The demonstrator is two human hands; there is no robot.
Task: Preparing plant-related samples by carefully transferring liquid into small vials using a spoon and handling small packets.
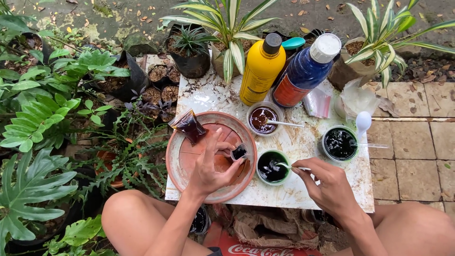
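One filled bag (189,126) already lies on the tray (180,161) by the counter's left edge. Our left hand (212,171) pinches a second small bag (239,152), maybe half full; our right hand (327,184), closed on a spoon (290,166), dips into the near cup (272,167).

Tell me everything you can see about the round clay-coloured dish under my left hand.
The terracotta saucer is round, shallow and reddish-brown, with a pale, chalky worn rim. It sits flat on the stained white tabletop, overhanging its left edge. A small filled bag of dark liquid lies on its upper rim. The left hand hovers above it, holding a tiny pouch.
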